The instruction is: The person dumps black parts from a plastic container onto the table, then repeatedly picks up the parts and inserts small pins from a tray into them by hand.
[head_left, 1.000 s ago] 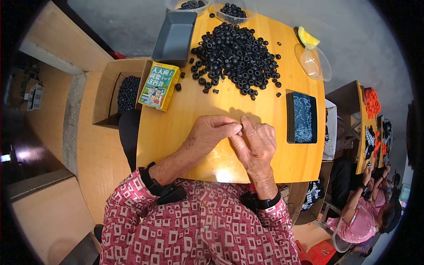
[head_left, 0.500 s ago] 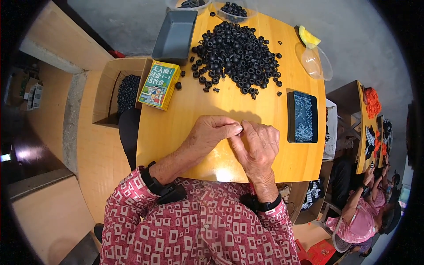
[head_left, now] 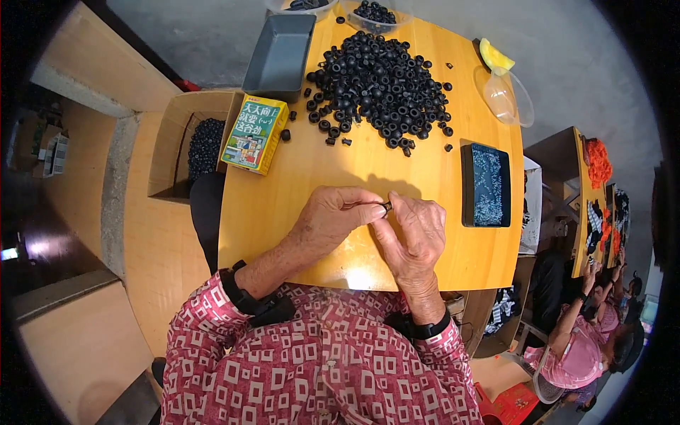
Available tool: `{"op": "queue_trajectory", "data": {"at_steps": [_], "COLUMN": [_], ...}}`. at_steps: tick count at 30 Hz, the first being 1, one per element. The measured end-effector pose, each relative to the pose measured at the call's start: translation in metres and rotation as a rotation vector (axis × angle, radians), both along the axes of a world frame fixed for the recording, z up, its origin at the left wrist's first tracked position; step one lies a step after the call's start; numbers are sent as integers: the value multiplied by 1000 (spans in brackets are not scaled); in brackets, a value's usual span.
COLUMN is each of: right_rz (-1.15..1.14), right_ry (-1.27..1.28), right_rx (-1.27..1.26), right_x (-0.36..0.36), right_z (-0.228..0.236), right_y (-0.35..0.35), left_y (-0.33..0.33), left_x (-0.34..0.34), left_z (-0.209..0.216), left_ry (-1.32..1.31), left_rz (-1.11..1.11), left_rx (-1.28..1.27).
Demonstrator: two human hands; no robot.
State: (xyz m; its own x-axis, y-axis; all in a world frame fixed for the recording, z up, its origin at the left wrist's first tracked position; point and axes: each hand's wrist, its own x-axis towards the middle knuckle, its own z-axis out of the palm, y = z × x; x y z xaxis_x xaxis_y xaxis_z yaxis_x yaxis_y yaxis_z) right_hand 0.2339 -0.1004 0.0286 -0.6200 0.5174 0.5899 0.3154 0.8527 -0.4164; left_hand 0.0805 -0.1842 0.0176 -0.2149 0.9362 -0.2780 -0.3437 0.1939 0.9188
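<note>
Over the near middle of the table, my left hand (head_left: 338, 214) pinches a small black part (head_left: 387, 207) between thumb and fingers. My right hand (head_left: 416, 230) meets it from the other side, its thumb and forefinger closed about the same part. The fingertips cover most of it, so its exact shape is hidden. Beyond my hands lies a large pile of small black rounded parts (head_left: 375, 85), some ring-shaped, some domed. To the right stands a black tray (head_left: 467, 205) holding many tiny pale-blue or clear pieces.
An empty dark grey tray (head_left: 280, 60) and a yellow-green carton (head_left: 255, 134) stand at the left. Clear bowls (head_left: 372, 27) with black parts sit at the far edge. A cardboard box (head_left: 166, 156) is left of the table; a clear plastic cup (head_left: 501, 99) lies right. People (head_left: 577, 347) work at the right.
The fingertips have parted slightly, and the small black part now shows between them. Both hands stay in nearly the same place.
</note>
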Motion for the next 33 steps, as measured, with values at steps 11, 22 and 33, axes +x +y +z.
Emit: {"op": "queue_trajectory", "data": {"at_steps": [11, 22, 33], "right_rz": [12, 34, 80], "right_ry": [-42, 79, 55], "right_rx": [-98, -153, -81], "right_x": [0, 2, 1], "right_z": [1, 2, 4], "right_y": [0, 5, 13], "left_y": [2, 7, 3], "left_x": [-4, -4, 1], "left_z": [0, 4, 12], "left_ry": [26, -164, -122], "left_rz": [-47, 7, 17], "left_rx": [-49, 45, 69]}}
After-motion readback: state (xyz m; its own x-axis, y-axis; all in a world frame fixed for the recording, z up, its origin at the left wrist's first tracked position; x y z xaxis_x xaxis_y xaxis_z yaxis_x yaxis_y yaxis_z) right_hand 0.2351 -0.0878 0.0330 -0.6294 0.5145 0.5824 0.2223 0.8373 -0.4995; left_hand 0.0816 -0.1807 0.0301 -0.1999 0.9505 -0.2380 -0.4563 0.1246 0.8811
